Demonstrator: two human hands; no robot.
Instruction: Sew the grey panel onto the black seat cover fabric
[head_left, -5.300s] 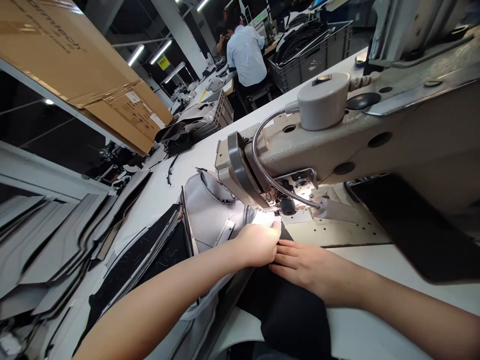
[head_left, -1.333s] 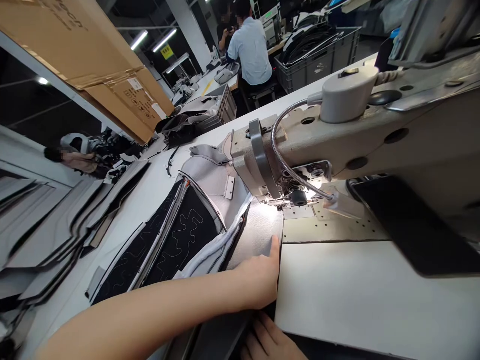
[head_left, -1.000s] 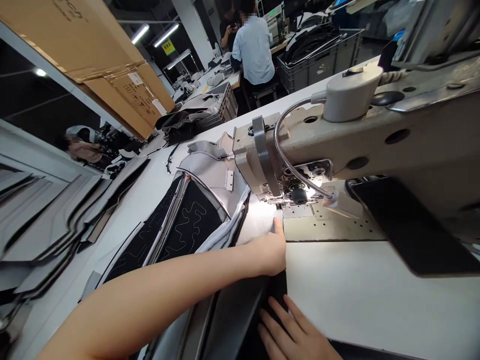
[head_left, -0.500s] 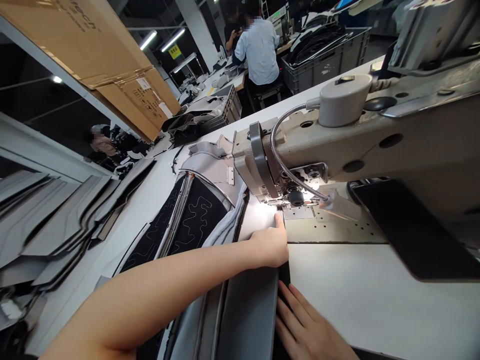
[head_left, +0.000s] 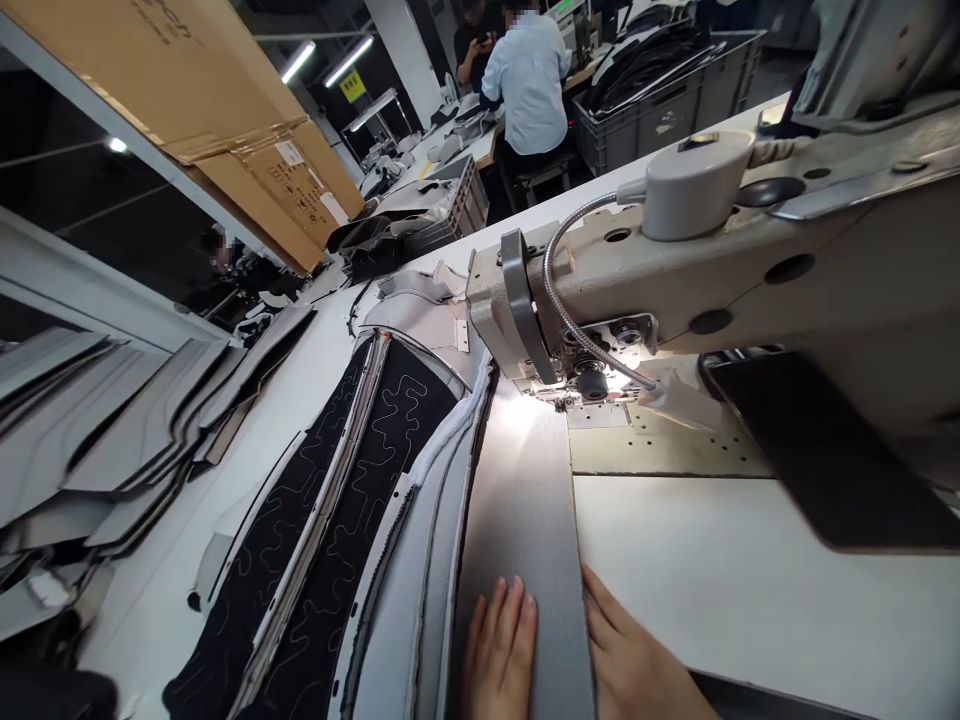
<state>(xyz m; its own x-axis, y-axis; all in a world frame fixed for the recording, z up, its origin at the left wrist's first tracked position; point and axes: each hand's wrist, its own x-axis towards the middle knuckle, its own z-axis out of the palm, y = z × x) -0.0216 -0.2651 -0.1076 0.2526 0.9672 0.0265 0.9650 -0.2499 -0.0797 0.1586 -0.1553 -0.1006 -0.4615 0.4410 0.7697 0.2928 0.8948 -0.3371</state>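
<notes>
A long grey fabric panel [head_left: 521,490] runs from under the needle of the sewing machine [head_left: 675,270] back toward me. It is joined to a black quilted panel [head_left: 352,500] with pale trim on its left. My left hand [head_left: 499,650] lies flat on the grey panel near the bottom edge, fingers stretched out together. My right hand [head_left: 637,665] rests flat beside the panel's right edge on the white table [head_left: 750,580], its fingertips touching the fabric edge. Neither hand grips anything.
Stacks of grey cut pieces [head_left: 112,440] lie at the left. Cardboard boxes [head_left: 225,130] sit on a shelf above them. A gooseneck lamp [head_left: 694,185] lights the needle area. A person in a light shirt [head_left: 529,85] sits at the back near a grey crate [head_left: 660,90].
My left hand has slid back from beside the needle to the near end of the grey panel. My right hand stays near the bottom edge. More of the panel lies stretched out flat.
</notes>
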